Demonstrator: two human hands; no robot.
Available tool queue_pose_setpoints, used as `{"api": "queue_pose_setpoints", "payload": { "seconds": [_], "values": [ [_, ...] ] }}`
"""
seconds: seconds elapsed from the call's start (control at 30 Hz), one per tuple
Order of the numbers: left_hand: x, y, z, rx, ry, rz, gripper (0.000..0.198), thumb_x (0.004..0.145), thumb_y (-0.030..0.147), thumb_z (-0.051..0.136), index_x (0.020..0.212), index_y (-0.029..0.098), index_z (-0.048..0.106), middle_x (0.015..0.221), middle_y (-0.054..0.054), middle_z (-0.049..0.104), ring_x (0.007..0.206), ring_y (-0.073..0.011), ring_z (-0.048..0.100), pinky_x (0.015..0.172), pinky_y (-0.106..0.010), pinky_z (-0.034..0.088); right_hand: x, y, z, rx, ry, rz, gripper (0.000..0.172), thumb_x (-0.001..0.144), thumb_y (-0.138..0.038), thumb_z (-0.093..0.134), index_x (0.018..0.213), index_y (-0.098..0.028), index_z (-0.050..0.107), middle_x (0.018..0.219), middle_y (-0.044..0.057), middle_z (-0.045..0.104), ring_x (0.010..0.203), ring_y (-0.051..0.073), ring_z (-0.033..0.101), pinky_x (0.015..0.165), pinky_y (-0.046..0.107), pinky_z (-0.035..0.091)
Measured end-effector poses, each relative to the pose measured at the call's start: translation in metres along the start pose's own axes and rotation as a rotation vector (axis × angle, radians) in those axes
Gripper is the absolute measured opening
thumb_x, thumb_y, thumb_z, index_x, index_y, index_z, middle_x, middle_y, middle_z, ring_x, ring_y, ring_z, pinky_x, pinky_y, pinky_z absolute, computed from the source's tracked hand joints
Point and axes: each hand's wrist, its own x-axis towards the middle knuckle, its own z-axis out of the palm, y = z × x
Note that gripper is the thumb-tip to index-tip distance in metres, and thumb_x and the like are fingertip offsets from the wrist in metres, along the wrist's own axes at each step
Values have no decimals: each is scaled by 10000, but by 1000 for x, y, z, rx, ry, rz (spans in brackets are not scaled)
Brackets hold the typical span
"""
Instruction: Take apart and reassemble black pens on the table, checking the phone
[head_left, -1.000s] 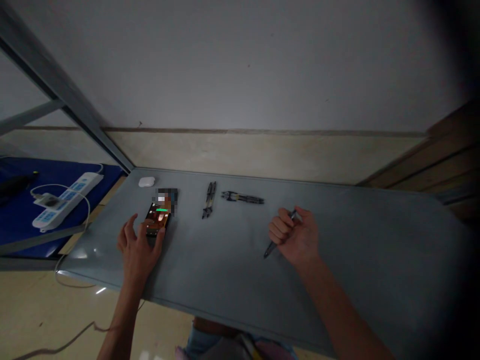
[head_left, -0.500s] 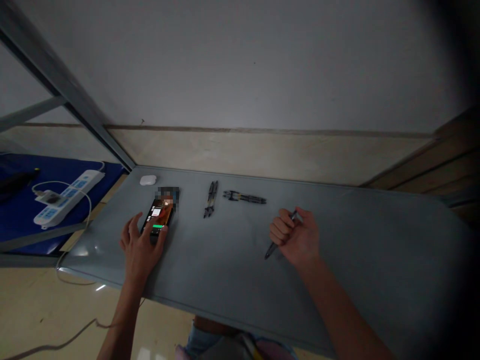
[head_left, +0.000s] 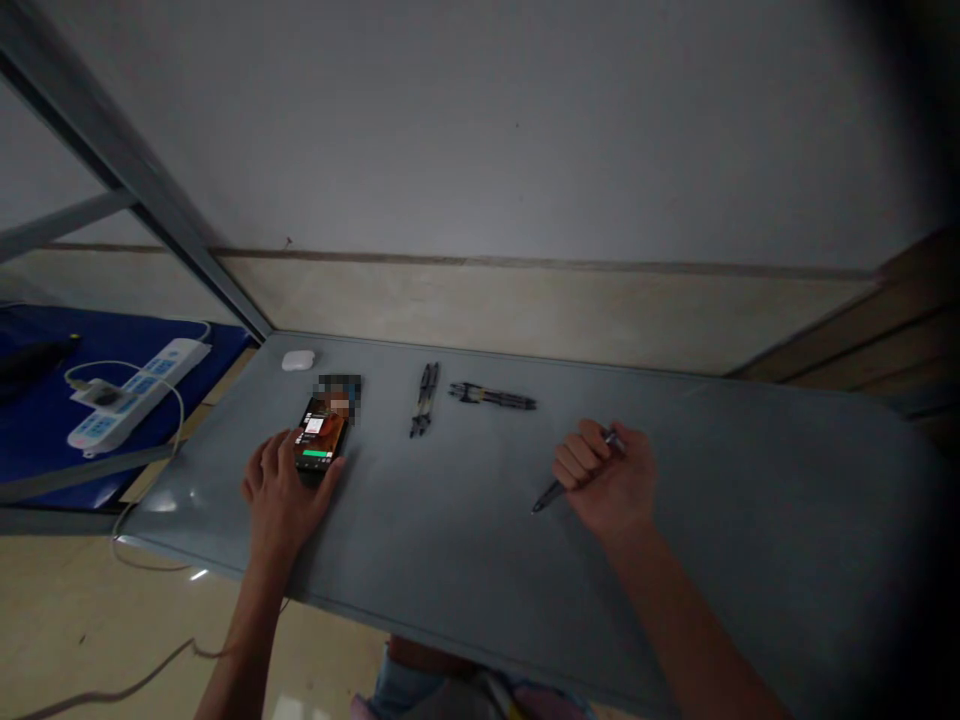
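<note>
On the left of the grey table [head_left: 450,540], a phone [head_left: 321,435] lies with its screen lit. My left hand [head_left: 289,495] is at its lower end, fingers apart and bent, resting on or beside it without gripping. My right hand [head_left: 607,470] is closed around a dark pen [head_left: 549,496], whose tip points down to the left, close to the tabletop. Between the hands lie two groups of dark pens: one group [head_left: 424,400] points away from me, the other [head_left: 492,396] lies crosswise to its right.
A white earphone case [head_left: 298,360] sits at the table's back left. Left of the table, a white power strip [head_left: 139,395] with a plug and cable rests on a blue surface [head_left: 45,440]. The wall [head_left: 525,310] runs along the back edge.
My right hand has moved slightly to the right with the pen, which is tilted flatter. The fingers of my left hand have drawn back a little from the phone's screen.
</note>
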Motion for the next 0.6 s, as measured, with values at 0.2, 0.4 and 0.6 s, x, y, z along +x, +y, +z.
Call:
{"api": "queue_pose_setpoints", "payload": {
  "seconds": [0.2,0.4,0.6],
  "values": [
    [1,0,0,27,-50,-40,699,822,590,560,1367,178,413,1315,-168,517,1298,-357,363,1032,-536,300,0,-1,3,-64,32,-21,458,804,-406,526,570,-209,186,477,-53,119,441,96,46,410,257,58],
    [1,-4,2,21,-67,-45,673,838,553,552,1374,175,401,1270,-156,555,1259,-365,407,1012,-533,323,-1,-1,2,-63,21,-14,451,822,-445,488,564,-212,200,470,-54,144,440,105,55,392,263,88],
    [5,-15,5,-56,-67,-88,685,814,497,600,1385,187,381,1268,-139,556,1182,-361,474,990,-524,362,-1,-1,1,-17,-38,45,451,782,-404,554,582,-217,196,495,-62,127,435,103,91,394,281,93]
  ]
}}
